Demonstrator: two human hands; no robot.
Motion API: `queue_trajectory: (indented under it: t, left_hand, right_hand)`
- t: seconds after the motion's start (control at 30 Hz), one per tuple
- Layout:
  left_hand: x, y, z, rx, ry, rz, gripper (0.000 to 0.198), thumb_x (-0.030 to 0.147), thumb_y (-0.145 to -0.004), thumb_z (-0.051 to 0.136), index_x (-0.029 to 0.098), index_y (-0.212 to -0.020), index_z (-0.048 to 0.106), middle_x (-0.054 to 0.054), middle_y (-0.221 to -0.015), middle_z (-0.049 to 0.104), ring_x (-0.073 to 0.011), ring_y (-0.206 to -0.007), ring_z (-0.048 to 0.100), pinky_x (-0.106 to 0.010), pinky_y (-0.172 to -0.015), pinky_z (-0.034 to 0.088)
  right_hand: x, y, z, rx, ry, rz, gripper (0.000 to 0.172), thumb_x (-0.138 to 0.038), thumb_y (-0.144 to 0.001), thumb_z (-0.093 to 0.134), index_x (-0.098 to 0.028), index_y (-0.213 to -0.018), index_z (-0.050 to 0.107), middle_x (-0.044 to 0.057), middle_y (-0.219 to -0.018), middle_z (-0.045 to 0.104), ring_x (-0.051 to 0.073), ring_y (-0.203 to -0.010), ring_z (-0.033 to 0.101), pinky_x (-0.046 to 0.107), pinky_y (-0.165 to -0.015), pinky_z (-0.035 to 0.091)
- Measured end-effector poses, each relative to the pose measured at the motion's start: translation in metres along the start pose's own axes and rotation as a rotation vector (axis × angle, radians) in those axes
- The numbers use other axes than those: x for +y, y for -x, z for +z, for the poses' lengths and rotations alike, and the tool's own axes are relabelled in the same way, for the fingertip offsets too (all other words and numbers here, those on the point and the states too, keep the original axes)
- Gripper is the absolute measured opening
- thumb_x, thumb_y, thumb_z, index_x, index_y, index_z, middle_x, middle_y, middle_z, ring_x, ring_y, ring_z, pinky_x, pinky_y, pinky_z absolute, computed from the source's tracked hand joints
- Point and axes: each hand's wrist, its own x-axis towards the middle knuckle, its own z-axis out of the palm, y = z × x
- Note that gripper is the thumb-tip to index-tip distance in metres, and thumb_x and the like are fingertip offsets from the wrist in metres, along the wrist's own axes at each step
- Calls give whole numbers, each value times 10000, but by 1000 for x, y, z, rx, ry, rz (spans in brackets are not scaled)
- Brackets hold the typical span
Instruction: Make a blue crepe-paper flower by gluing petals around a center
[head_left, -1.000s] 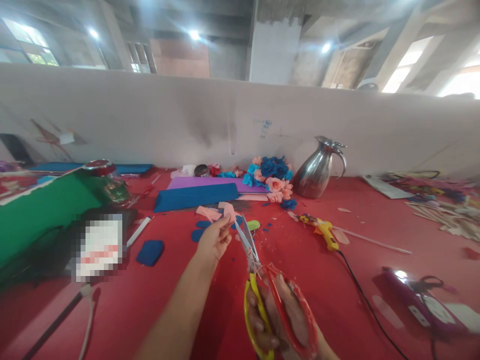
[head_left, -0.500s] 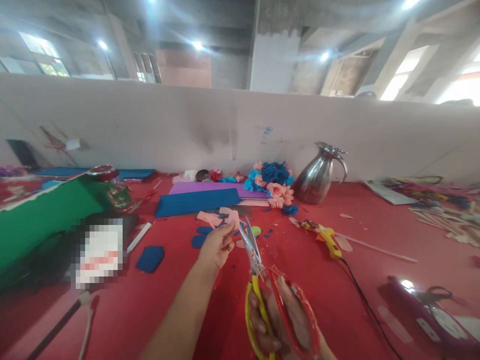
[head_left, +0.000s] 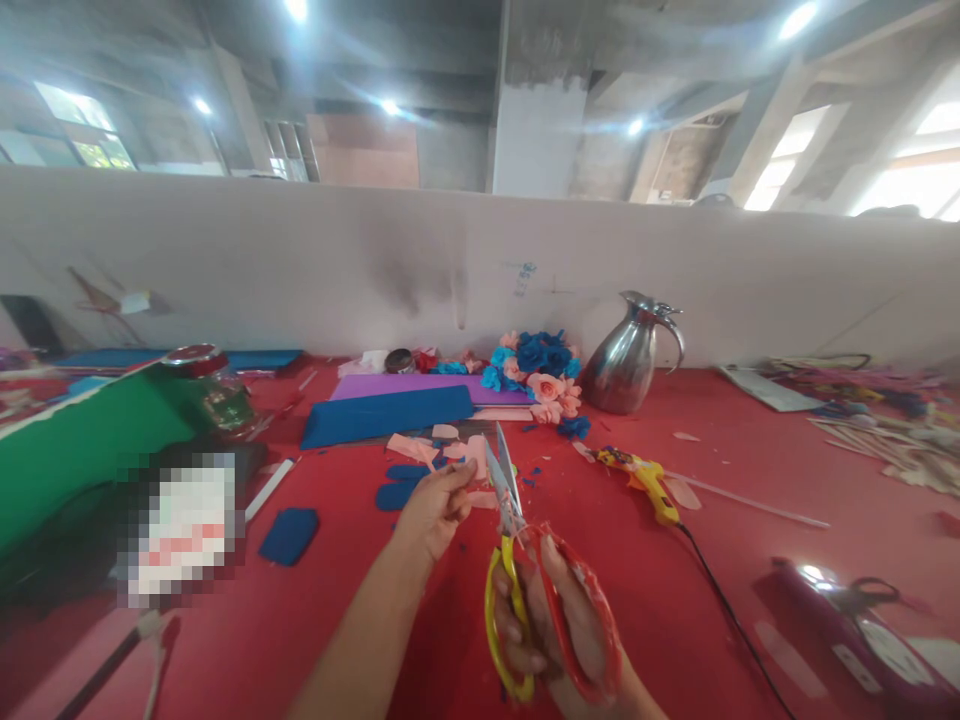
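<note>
My left hand (head_left: 435,508) pinches a piece of pink paper (head_left: 477,452) between thumb and fingers. In my right hand (head_left: 551,625) are the scissors (head_left: 508,490), with one yellow and one red handle. Their blades are slightly parted and point away from me, right beside the pink paper; whether they touch it I cannot tell. Loose pink paper pieces (head_left: 412,448) and rounded dark blue pieces (head_left: 397,495) lie on the red table just beyond my left hand. A separate blue piece (head_left: 289,536) rests to the left of my forearm.
Blue sheets (head_left: 390,415) and a bunch of paper flowers (head_left: 536,370) lie at the back, beside a metal jug (head_left: 626,355). A yellow glue gun (head_left: 652,485) with a black cord is at right, near a purple device (head_left: 870,635). At left stand a glass jar (head_left: 217,390) and green board (head_left: 105,440).
The view has shifted slightly. The scissor blades have come closer together, and a pink piece now lies on the table beneath the blades. Both hands keep their holds.
</note>
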Motion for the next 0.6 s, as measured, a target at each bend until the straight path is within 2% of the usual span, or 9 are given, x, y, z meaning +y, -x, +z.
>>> queue_trajectory:
  t: [0.13,0.33,0.47,0.6]
  left_hand:
    - [1,0,0,49,20,-17,244,120,-637,785,122,-604,544,95,-406,438,18,-268,190,-160,-323,128]
    - [5,0,-1,100,82,35,165,131,-726,709,112,-644,567,-10,-552,644,28,-272,206,-145,-312,146]
    - [7,0,-1,125,90,36,153,117,-764,664,108,-639,576,-20,-544,651,28,-264,204,-142,-307,141]
    - [8,0,0,138,90,37,143,116,-769,662,105,-648,587,-34,-566,668,29,-260,203,-142,-302,136]
  right_hand:
    - [-5,4,5,-4,-18,29,562,-700,-740,563,-146,-833,549,-40,-527,474,44,-366,349,150,-344,195]
    - [0,30,11,52,-16,111,486,-651,-719,632,-192,-874,593,-22,-547,514,81,-387,407,187,-358,320]
    - [-1,41,13,20,30,155,495,-660,-676,667,-206,-866,608,2,-573,544,118,-422,462,232,-386,389]
    - [-6,40,16,-27,70,160,516,-688,-628,677,-214,-822,612,10,-583,545,143,-443,498,253,-389,411]
